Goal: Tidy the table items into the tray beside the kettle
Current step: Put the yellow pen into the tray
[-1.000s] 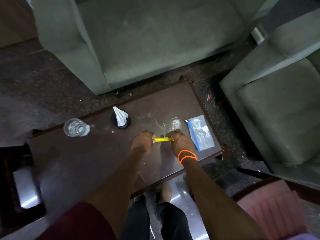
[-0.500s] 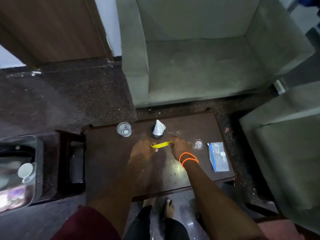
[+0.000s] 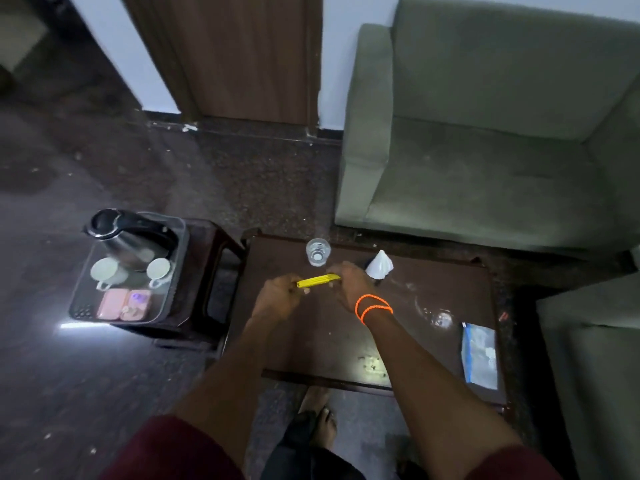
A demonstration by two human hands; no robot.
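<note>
A thin yellow sachet [image 3: 318, 280] is stretched between my left hand [image 3: 278, 295] and my right hand [image 3: 349, 284], each pinching one end above the dark wooden table [image 3: 311, 341]. Behind it stand a clear glass [image 3: 318, 251] and a white folded napkin in a black holder [image 3: 380, 264]. A blue-edged clear packet [image 3: 479, 355] lies at the table's right end, with a second clear glass [image 3: 441, 318] near it. To the left, a grey tray [image 3: 180, 251] holds a black and steel kettle [image 3: 128, 237], two white cups [image 3: 104, 271] and pink sachets [image 3: 123, 304].
The tray rests on a low dark stool [image 3: 214, 271] touching the table's left end. A green armchair [image 3: 485, 133] stands behind the table, another green seat [image 3: 595, 358] at the right. A wooden door [image 3: 242, 57] is at the back. My feet [image 3: 317, 414] are under the table's near edge.
My view has swung left and up, bringing the kettle tray into sight. Both hands keep hold of the yellow sachet and have shifted left, toward the clear glass.
</note>
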